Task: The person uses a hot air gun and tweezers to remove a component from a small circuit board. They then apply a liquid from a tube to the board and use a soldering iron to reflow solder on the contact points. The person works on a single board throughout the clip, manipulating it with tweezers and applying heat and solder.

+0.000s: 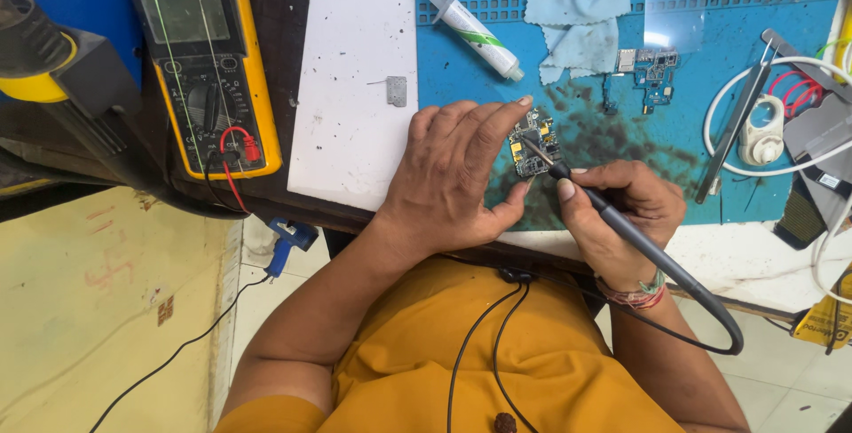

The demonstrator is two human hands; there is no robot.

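Observation:
My left hand (453,176) rests on the blue work mat (710,131) and pins a small circuit board (533,143) under its fingertips. My right hand (621,220) grips a dark soldering iron (612,220) like a pen. The iron's tip touches the middle of the board, and its cable loops away toward the lower right.
A yellow multimeter (206,60) with red and black leads lies at the left. A white slab (351,87) holds a small metal shield (396,90). On the mat lie a paste syringe (470,25), a light blue cloth (577,20), another circuit board (652,69) and tweezers (732,127). White cables sit at the right.

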